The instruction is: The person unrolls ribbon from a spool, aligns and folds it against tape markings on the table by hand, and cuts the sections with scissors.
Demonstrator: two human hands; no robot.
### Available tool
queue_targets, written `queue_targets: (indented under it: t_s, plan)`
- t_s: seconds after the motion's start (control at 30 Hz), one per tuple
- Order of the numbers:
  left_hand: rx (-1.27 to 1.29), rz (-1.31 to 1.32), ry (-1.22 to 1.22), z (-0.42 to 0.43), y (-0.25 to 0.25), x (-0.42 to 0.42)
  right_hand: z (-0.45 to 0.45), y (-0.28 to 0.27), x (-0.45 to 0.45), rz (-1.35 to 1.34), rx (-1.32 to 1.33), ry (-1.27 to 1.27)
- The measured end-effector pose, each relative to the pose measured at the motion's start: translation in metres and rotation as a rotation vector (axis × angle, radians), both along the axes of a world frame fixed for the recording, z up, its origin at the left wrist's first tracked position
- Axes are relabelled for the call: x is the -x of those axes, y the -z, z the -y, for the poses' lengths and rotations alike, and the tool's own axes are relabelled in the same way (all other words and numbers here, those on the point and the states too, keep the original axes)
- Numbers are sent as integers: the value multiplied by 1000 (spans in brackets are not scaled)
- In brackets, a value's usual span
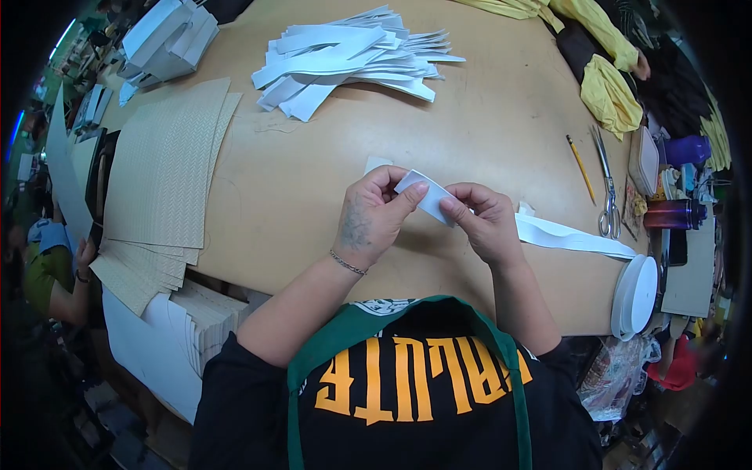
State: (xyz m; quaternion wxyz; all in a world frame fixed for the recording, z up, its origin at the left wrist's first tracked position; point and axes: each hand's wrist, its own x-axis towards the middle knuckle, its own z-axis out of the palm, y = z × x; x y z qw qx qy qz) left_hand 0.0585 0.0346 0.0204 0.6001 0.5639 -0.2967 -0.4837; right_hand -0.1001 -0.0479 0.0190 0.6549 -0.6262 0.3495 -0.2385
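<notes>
The left hand point(372, 210) and right hand point(493, 223) are pinching a white strip point(429, 197) between thumbs and fingers, neither sitting nearer. Its long axis is running from ten to four o'clock, left thumb pressing towards ten, right towards four. From the strip, a band point(576, 235) is trailing past the right hand to a roll point(636, 298) at four; whether they are joining is hidden. Scissors point(606, 192) are lying at three, a pile point(345, 63) at eleven.

White strip point(432, 201), cream woven-patterned sheets point(160, 160)
</notes>
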Motion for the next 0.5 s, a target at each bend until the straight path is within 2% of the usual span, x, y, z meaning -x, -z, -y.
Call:
queue_targets:
  t_s: [0.4, 0.43, 0.5]
  plan:
    - [-51, -123, -14, 1, 2, 3, 1, 1, 0, -40, 49, -5]
    - [-67, -121, -5, 0, 6, 1, 3, -3, -1, -163, 80, -37]
    - [39, 136, -83, 0, 32, -7, 17, -11, -4, -408, 142, -105]
